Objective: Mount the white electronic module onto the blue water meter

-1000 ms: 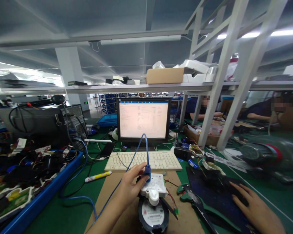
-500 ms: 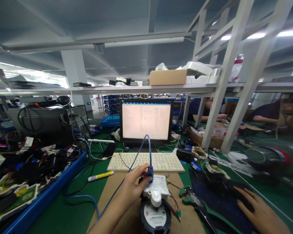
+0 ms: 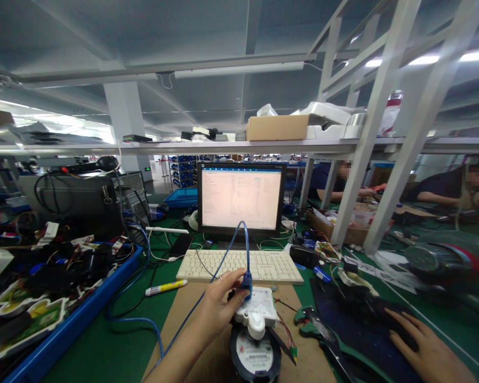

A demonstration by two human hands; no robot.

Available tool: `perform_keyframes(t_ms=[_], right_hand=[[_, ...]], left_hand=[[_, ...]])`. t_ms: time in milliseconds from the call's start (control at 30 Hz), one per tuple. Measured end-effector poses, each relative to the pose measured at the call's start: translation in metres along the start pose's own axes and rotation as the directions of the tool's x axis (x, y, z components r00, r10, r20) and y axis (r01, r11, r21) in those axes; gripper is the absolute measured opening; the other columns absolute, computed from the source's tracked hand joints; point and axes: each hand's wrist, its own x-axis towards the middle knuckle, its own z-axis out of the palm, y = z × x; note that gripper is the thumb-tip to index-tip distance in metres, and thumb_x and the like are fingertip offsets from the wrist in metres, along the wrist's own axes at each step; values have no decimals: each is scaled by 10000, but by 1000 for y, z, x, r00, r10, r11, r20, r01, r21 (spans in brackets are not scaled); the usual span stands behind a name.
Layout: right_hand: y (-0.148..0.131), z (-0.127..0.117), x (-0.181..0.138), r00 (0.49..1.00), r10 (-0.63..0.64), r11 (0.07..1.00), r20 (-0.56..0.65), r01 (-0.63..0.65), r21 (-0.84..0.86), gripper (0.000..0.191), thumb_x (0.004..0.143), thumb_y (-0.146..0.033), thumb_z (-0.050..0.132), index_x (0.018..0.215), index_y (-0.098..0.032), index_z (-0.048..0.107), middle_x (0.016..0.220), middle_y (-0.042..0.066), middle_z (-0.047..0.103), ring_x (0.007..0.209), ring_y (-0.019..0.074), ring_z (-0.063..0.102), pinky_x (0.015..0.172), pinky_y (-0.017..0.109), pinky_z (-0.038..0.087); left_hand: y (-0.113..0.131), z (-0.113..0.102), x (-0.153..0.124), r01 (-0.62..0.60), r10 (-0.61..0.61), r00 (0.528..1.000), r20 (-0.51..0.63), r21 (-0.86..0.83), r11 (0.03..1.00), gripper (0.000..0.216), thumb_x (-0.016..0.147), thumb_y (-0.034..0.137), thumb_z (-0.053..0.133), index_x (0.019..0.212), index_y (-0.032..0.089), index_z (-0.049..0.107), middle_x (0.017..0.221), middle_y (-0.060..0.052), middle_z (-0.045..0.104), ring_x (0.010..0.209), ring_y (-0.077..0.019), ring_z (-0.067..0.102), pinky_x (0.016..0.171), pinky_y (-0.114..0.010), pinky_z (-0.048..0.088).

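Note:
My left hand (image 3: pixel 223 300) pinches the blue plug (image 3: pixel 246 283) of a blue cable (image 3: pixel 219 260) between thumb and fingers. The plug is against the upper left of a white plastic module (image 3: pixel 259 306); its contact end is hidden. Below the module sits a round meter (image 3: pixel 257 356) with a dark rim and a printed white face. Coloured wires with a small green board (image 3: pixel 294 352) hang at its right side. At the right, my right hand (image 3: pixel 421 340) rests over a black computer mouse (image 3: pixel 401 327), fingers along it, on a dark mouse pad (image 3: pixel 359 324).
A keyboard (image 3: pixel 263 266) lies before a lit monitor (image 3: pixel 241 199). Green-handled pliers (image 3: pixel 319 332) lie between the meter and the mouse pad. A yellow marker (image 3: pixel 166 288) is left of the cardboard sheet (image 3: pixel 183 314). A blue tray (image 3: pixel 80 314) of parts stands at left. Co-workers (image 3: pixel 323 178) sit beyond the uprights.
The whole view has shifted slightly, with the scene a little farther right. Both hands keep their places on the blue plug and the mouse.

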Motion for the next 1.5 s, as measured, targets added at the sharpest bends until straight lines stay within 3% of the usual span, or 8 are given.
perform_keyframes(t_ms=[367, 767, 1500], right_hand=[[2, 3, -1, 1000, 11, 998, 25, -9, -69, 646, 792, -520, 245, 1197, -127, 558, 1228, 186, 496, 1097, 337, 532, 965, 465, 415], [-5, -3, -2, 1000, -10, 998, 11, 11, -64, 657, 784, -526, 264, 1172, -109, 591, 1203, 233, 516, 1052, 364, 555, 919, 492, 448], [8, 5, -1, 1000, -24, 997, -6, 24, -73, 692, 777, -566, 264, 1191, -108, 578, 1200, 208, 519, 1006, 354, 585, 889, 502, 469]], left_hand=[[-4, 1, -1, -31, 31, 1000, 5, 18, 999, 333, 794, 214, 577, 1127, 205, 580, 965, -54, 681, 835, -147, 644, 767, -266, 531], [-4, 1, 0, -48, 48, 999, 9, 26, 999, 334, 802, 221, 573, 1136, 219, 574, 966, -50, 680, 833, -147, 637, 766, -269, 525], [-7, 2, -2, -71, 71, 997, 9, 37, 997, 323, 804, 211, 572, 1128, 213, 572, 995, -54, 676, 849, -147, 635, 773, -271, 525]])
